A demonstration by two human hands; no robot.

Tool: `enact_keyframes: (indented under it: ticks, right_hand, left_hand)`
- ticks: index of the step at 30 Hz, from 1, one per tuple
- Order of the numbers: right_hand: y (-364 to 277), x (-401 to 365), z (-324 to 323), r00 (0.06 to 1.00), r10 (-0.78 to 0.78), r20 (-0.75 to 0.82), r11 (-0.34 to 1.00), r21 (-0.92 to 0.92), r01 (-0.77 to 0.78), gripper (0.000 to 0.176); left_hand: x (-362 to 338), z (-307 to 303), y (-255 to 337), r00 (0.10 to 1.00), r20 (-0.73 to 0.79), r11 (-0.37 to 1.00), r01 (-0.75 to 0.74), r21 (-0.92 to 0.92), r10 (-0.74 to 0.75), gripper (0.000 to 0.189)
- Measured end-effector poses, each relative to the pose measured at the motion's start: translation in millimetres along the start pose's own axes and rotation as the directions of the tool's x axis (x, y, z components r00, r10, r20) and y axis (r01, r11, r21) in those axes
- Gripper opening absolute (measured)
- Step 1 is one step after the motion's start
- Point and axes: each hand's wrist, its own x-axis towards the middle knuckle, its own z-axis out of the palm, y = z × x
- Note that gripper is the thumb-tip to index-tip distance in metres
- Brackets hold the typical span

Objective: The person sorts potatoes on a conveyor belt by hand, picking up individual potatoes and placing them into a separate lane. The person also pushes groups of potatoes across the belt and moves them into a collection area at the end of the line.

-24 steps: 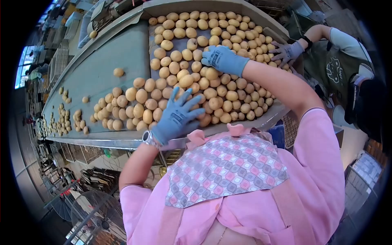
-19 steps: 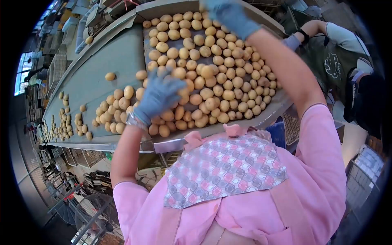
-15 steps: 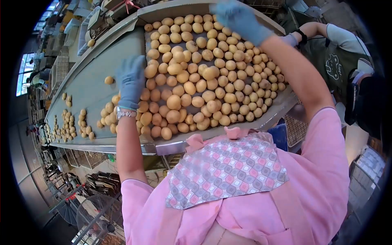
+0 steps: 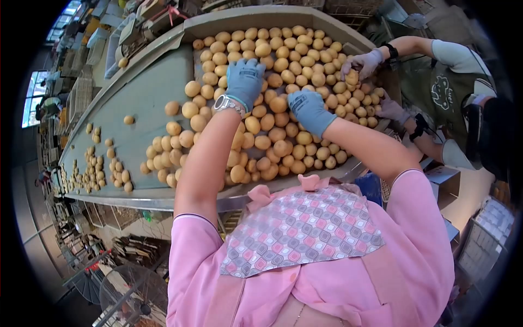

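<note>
Many round tan potatoes point(image 4: 275, 134) lie on the sorting table, some piled on others. My left hand point(image 4: 245, 82), in a blue-grey glove with a metal watch at the wrist, reaches in among those at the far middle. Its fingers curl down over the potatoes, and the fingertips are hidden. Just to the right and closer to me, my right hand point(image 4: 311, 111), gloved alike, presses in among the potatoes with bent fingers pointing left. What either hand grips underneath does not show.
A green conveyor belt point(image 4: 143, 98) with scattered potatoes runs off left. A raised metal rim point(image 4: 283, 15) bounds the far side. On the right, a co-worker's gloved hand point(image 4: 365, 64) holds a potato; their other hand point(image 4: 393, 109) is at the table edge. A fan point(image 4: 133, 297) stands lower left.
My left hand has moved right and away from me, into the potatoes. My right hand has come down from the far rim towards me. Several potatoes have shifted left, and the co-worker's hands now show.
</note>
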Motion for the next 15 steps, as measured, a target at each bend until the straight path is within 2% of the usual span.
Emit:
enact_keyframes:
  ticks: [1, 2, 3, 5, 7, 9, 10, 11, 12, 13, 14, 15]
  right_hand:
    - [4, -2, -1, 1.0, -0.007, -0.006, 1.0, 0.006, 0.007, 0.016]
    - [15, -3, 17, 0.987, -0.089, -0.13, 0.996, 0.012, 0.092, 0.015]
    - [21, -4, 20, 0.983, -0.093, -0.158, 0.996, -0.009, 0.093, 0.013]
    - [36, -4, 31, 0.957, -0.123, -0.261, 0.983, 0.101, 0.154, 0.011]
    - [44, 6, 45, 0.952, -0.109, -0.285, 0.928, 0.316, 0.2, 0.015]
    - [35, 29, 86, 0.909, -0.126, -0.397, 0.891, 0.359, 0.28, 0.012]
    - [33, 42, 107, 0.883, -0.134, -0.45, 0.87, 0.372, 0.322, 0.012]
    - [35, 54, 115, 0.883, -0.181, -0.434, 0.889, 0.313, 0.336, 0.011]
    - [36, 64, 123, 0.88, -0.228, -0.416, 0.901, 0.252, 0.352, 0.009]
    - [42, 45, 81, 0.922, -0.346, -0.174, 0.935, 0.018, 0.354, 0.012]
    - [45, 30, 40, 0.922, -0.382, 0.059, 0.917, -0.098, 0.386, 0.017]
    - [39, 74, 79, 0.887, -0.384, 0.255, 0.873, -0.213, 0.439, 0.019]
  left_hand:
    - [14, 1, 5, 0.997, 0.076, 0.996, 0.013, 0.083, -0.019, 0.021]
    - [26, 1, 11, 0.99, 0.141, 0.991, -0.012, 0.13, -0.007, 0.019]
    - [30, -8, 19, 0.978, 0.207, 0.983, -0.039, 0.179, 0.001, 0.018]
    - [35, -15, 30, 0.944, 0.328, 0.96, -0.111, 0.257, 0.022, 0.018]
    - [45, -10, 32, 0.906, 0.417, 0.927, -0.214, 0.308, 0.07, 0.018]
    - [58, -15, 20, 0.868, 0.407, 0.916, -0.371, 0.153, 0.283, 0.015]
    - [65, -9, 19, 0.85, 0.404, 0.913, -0.401, 0.079, 0.339, 0.017]
    - [76, -2, 16, 0.832, 0.42, 0.91, -0.413, 0.034, 0.362, 0.018]
    - [81, 4, 12, 0.819, 0.454, 0.91, -0.412, 0.04, 0.351, 0.02]
    - [82, 8, 11, 0.816, 0.479, 0.911, -0.405, 0.075, 0.323, 0.021]
    - [79, 16, 7, 0.817, 0.49, 0.905, -0.408, 0.118, 0.304, 0.023]
    - [74, 34, 2, 0.88, 0.388, 0.916, -0.362, 0.175, 0.273, 0.02]
